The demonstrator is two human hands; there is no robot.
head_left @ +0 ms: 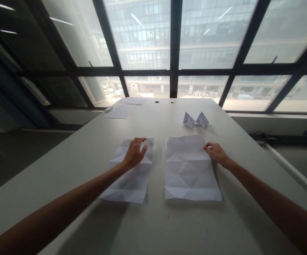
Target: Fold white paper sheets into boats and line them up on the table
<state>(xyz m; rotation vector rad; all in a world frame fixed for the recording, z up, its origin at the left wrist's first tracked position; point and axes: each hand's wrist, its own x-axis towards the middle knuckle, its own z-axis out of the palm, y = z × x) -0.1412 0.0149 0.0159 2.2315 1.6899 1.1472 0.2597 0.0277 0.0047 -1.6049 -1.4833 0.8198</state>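
Observation:
Two creased white sheets of paper lie side by side on the table. Over the upper part of the left creased sheet (136, 184) is my left hand (135, 153), its fingers apart and nothing held; whether it touches the paper I cannot tell. The right creased sheet (189, 173) shows a net of fold lines and curls a little at its edges. At its upper right edge, my right hand (217, 153) pinches the paper between thumb and fingers. Beyond this sheet stand two folded paper boats, a left one (188, 120) and a right one (202, 120), close together.
The white table (158, 226) reaches toward a dark-framed window wall (174, 46). Flat paper sheets (119, 112) lie at its far left, with a small white item (108, 109) beside them. A blue curtain (12, 81) hangs at the left.

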